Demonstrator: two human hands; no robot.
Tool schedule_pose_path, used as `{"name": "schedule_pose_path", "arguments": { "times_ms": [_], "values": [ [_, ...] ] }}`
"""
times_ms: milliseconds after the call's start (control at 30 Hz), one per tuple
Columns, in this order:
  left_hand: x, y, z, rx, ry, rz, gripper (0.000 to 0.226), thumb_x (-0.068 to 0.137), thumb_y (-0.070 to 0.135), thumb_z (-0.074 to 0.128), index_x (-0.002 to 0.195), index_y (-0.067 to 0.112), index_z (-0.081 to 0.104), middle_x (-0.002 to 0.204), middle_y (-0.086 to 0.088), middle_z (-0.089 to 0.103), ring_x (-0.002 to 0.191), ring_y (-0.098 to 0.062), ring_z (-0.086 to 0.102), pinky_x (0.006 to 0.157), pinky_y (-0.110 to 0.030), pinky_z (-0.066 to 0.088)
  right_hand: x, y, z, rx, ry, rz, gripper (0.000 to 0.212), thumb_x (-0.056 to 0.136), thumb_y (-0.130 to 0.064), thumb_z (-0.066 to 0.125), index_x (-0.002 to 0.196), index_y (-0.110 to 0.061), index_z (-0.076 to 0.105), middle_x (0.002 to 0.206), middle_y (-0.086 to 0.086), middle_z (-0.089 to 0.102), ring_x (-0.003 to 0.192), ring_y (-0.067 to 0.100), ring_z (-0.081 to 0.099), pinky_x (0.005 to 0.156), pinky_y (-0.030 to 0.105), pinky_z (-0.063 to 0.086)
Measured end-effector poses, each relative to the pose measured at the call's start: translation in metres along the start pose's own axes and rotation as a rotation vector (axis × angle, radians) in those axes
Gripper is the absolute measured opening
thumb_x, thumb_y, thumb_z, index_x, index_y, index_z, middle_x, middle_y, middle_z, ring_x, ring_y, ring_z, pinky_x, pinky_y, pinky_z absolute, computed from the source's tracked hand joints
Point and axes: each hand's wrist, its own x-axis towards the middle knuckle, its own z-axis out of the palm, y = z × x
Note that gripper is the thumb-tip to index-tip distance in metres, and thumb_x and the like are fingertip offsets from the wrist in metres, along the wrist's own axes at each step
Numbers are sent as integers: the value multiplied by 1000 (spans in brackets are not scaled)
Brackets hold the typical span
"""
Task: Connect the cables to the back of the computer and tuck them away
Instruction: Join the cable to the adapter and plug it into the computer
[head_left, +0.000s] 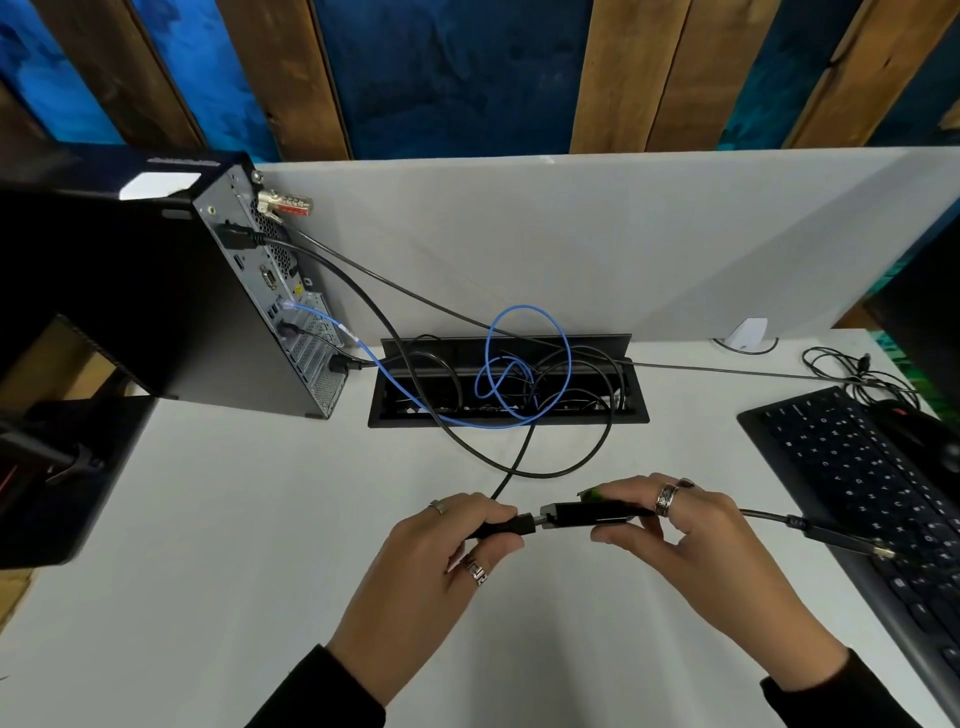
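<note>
Head view: your left hand (441, 540) pinches a black plug (511, 526) between curled fingers and thumb, and your right hand (691, 530) grips a black adapter (587, 514), fingers wrapped round it. Plug and adapter meet end to end low over the white bench (208, 519); whether the plug is fully seated is hard to tell. A thin cable runs from the adapter to a second connector (841, 540) lying on the keyboard (857, 467). The computer (218, 291) stands at the left with its back panel facing you, black cables and a blue cable (524, 364) already plugged in and looping into the open cable tray (506, 382).
</note>
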Motion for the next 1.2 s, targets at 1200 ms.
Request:
{"name": "schedule_pose_path", "arguments": {
  "times_ms": [1200],
  "values": [
    [4, -23, 7, 54, -21, 21, 21, 85, 46, 44, 98, 34, 55, 85, 23, 60, 77, 2, 52, 65, -5, 38, 12, 8, 16, -123, -77, -91, 31, 77, -55, 48, 104, -42, 57, 66, -14, 58, 65, 4, 44, 58, 8, 37]
  ]
}}
